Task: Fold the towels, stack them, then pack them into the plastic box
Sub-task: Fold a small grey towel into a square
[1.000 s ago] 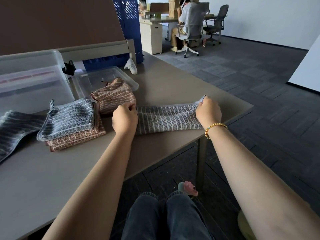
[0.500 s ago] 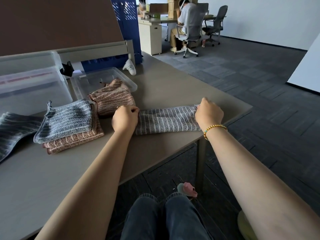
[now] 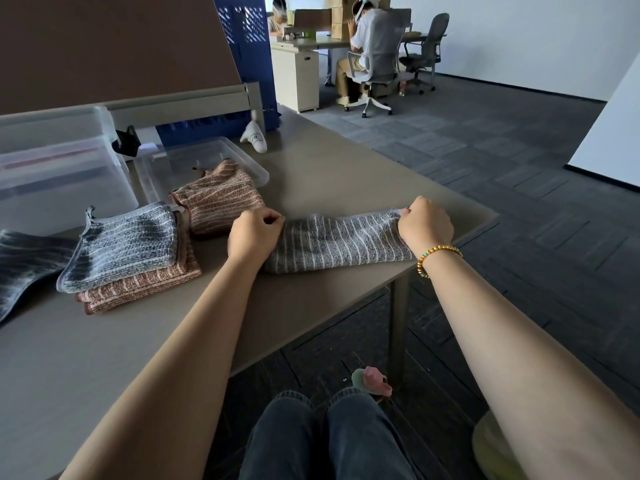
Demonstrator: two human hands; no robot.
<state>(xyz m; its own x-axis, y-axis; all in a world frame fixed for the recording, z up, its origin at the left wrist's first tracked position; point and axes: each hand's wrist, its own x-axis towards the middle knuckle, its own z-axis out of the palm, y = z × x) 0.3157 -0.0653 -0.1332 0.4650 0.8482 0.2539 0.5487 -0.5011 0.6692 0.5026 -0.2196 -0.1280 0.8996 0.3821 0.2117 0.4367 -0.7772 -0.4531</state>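
While the folded grey striped towel (image 3: 341,244) lies on the surface (image 3: 329,178), left hand (image 3: 254,233) and right hand (image 3: 425,223) pinch its two ends.

On the table (image 3: 329,174), one towel (image 3: 339,244) lies along the near right edge, the left hand (image 3: 254,233) at its left end and the right hand (image 3: 424,225) at its right end. Left of it sits a stack (image 3: 128,258) of two folded towels. Behind the stack, another folded towel (image 3: 218,199) lies partly on a lid (image 3: 207,161). The box (image 3: 52,168) stands at the far left, with a spread towel (image 3: 24,261) before it. A chair (image 3: 372,64) stands well behind the table.
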